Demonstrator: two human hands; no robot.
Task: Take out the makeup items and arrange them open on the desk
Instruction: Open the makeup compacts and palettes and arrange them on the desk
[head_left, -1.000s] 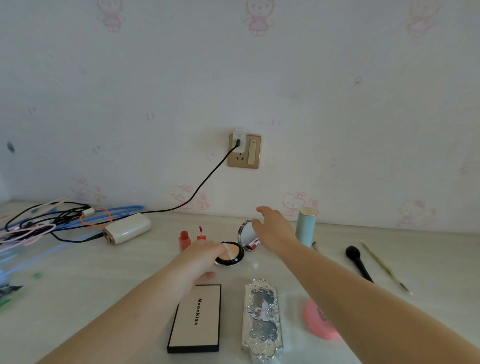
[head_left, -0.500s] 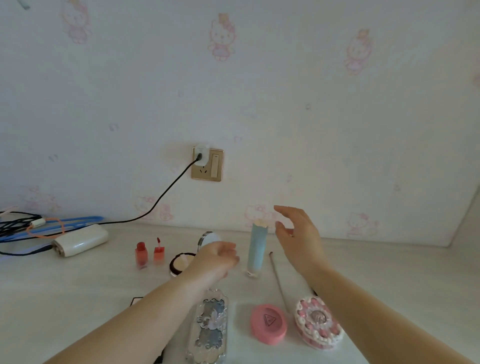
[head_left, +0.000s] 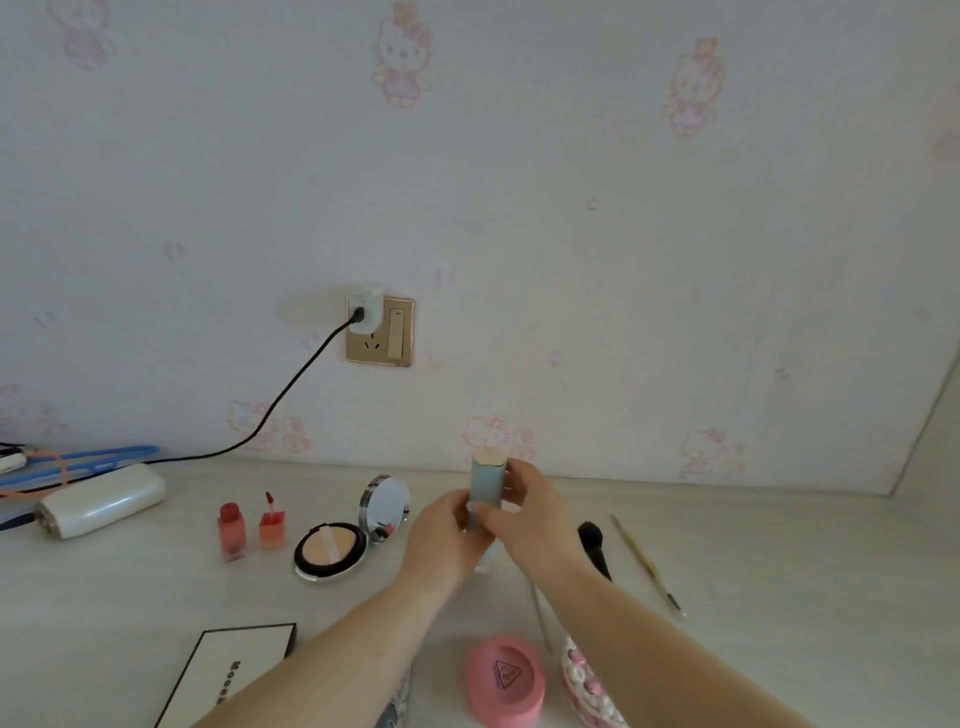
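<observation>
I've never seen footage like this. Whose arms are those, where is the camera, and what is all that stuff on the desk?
There is no machine here: a person wears a wide-angle camera on the head, so you look down their arms. The left hand and right hand both grip an upright pale blue tube. On the desk lie an open powder compact with its mirror raised, an open lip tint bottle beside its red-topped applicator cap, a black brush, a thin pencil-like stick, a closed round pink case and a white box. A white power bank sits at the far left.
</observation>
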